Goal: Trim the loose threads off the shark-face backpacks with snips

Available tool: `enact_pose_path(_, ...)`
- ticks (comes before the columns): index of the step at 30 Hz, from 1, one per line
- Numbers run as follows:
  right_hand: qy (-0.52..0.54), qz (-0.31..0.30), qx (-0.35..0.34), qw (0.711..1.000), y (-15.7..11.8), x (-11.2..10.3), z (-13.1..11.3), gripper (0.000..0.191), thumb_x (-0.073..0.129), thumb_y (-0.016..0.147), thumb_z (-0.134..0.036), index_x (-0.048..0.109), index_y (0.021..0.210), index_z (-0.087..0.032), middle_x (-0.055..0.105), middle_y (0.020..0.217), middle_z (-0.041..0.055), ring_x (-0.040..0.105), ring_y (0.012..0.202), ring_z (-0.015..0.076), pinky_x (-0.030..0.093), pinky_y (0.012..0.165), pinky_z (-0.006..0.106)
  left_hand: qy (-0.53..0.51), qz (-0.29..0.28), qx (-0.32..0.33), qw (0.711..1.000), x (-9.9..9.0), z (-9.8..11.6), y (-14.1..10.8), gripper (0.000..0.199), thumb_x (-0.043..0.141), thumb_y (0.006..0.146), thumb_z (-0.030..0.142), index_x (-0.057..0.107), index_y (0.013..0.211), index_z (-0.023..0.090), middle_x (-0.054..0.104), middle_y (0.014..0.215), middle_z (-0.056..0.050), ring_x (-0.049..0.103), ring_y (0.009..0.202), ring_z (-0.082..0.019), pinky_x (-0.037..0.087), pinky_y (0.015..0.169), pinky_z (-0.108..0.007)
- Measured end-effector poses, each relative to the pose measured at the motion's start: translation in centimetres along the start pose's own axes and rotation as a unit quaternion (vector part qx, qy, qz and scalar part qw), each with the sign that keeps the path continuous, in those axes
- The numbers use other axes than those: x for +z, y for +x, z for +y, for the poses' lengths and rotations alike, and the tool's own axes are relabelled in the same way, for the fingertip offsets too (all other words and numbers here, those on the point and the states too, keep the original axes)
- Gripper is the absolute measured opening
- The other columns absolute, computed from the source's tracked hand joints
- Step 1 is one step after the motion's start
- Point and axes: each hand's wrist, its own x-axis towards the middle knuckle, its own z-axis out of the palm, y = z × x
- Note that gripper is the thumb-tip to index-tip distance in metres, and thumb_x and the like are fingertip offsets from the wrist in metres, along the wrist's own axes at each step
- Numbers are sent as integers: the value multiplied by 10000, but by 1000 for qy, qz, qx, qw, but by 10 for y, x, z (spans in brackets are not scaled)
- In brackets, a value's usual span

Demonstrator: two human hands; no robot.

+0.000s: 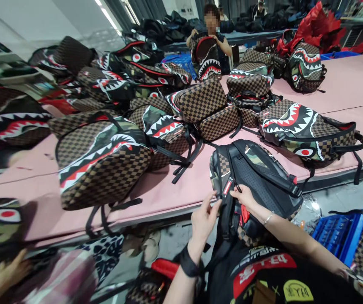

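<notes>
A checkered and camouflage backpack (266, 181) leans against the front edge of the pink table, its black padded back and straps facing up. My right hand (246, 197) is closed around a slim black thing (237, 185), too small to name surely, beside the red-and-white label (228, 186) on the bag's side. My left hand (204, 217) is at the bag's left edge, thumb and forefinger nearly together in a pinch. Whatever lies between those fingertips is too small to see. Below my right wrist, something red (244, 214) shows on the backpack.
Shark-mouth backpacks (102, 156) crowd the pink table (162, 190), another (308, 131) lying to the right. Blue crates (339, 236) stand at lower right. Across the table a person (224, 46) holds up a backpack. A co-worker's arm (6, 274) reaches in at lower left.
</notes>
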Motion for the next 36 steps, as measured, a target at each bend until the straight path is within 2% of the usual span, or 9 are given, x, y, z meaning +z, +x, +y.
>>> enact_pose_path(5,-25,15,-11,1000,1,-3,9,205,604,584,-323,489,644,-165,436,556,-57,368,513,82,290,471,193,-72,-51,52,995,26,-12,73,217,556,764,314,679,905,205,648,940,-79,580,896,-201,449,733,-283)
enact_pose_path(9,-57,11,-25,998,0,-4,9,213,598,614,-351,511,673,-166,451,561,-57,388,509,87,308,472,194,-81,-123,61,987,53,-21,108,134,641,663,265,699,765,202,652,787,-54,578,748,-186,446,675,-285)
enact_pose_path(12,-90,16,-38,995,-2,-12,5,222,572,671,-383,533,730,-173,474,573,-52,420,516,98,335,485,203,-78,-154,54,984,63,-27,116,68,650,633,256,673,616,194,616,662,-26,553,665,-169,427,648,-276)
enact_pose_path(15,-124,28,-53,990,-5,-26,1,237,483,762,-414,539,804,-188,514,610,-39,474,557,117,377,532,225,-86,-163,38,982,65,-31,116,101,626,643,280,668,611,194,617,671,-23,553,667,-167,423,646,-272)
enact_pose_path(19,-171,21,-75,982,-7,-41,-6,203,559,724,-410,550,779,-214,564,651,-36,524,602,134,410,595,253,-111,-179,14,978,65,-31,117,124,621,634,306,667,613,193,635,665,-24,566,644,-168,427,624,-269)
enact_pose_path(24,-214,2,-117,970,-1,-39,-13,152,577,717,-367,555,769,-226,598,685,-32,575,646,145,454,642,271,-140,-195,2,971,62,-25,118,108,641,609,293,658,582,190,626,602,-10,553,582,-156,415,585,-262)
enact_pose_path(30,-200,-27,-123,972,18,-39,-21,93,618,666,-303,574,699,-229,607,701,-36,581,701,159,456,731,315,-182,-139,-22,973,63,-20,114,144,676,578,319,641,574,179,610,612,-12,536,594,-144,416,590,-256)
enact_pose_path(33,-172,-41,-115,978,25,-46,-25,127,615,661,-323,567,683,-207,600,725,-27,575,741,156,451,739,305,-208,-69,-64,974,58,-25,111,254,614,647,418,629,647,165,598,605,-17,526,556,-136,418,556,-255)
enact_pose_path(36,-134,-51,-92,985,26,-54,-27,201,613,666,-376,545,698,-190,563,692,-27,542,673,125,442,644,254,-205,27,-110,972,43,-39,99,323,541,711,462,590,600,163,559,584,-24,522,562,-143,421,559,-263)
